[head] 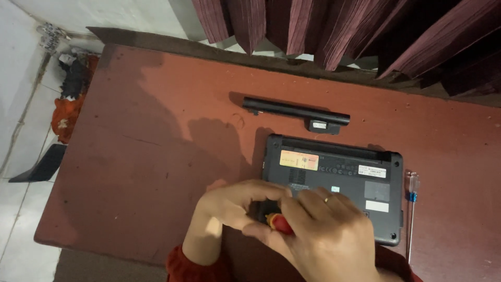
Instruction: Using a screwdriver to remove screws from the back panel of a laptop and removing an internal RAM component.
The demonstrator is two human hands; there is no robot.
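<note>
- Laptop (334, 183) lies underside up on the bench (156, 156), right of centre, near the front edge.
- Battery pack (296, 111) lies behind the laptop, apart from it, parallel to its rear edge.
- Second screwdriver (412, 209) lies on the bench just right of the laptop.
- Left hand (229, 209) and right hand (329, 235) meet over the laptop's front-left corner, a screwdriver handle (279, 223) between them.
- Curtain (365, 31) hangs behind the bench.

A worn reddish-brown wooden table (156, 156) stands on a pale tiled floor (21, 156). Dark maroon pleated curtains (365, 31) hang behind it. Cluttered red and black oddments (70, 99) lie at the left.
</note>
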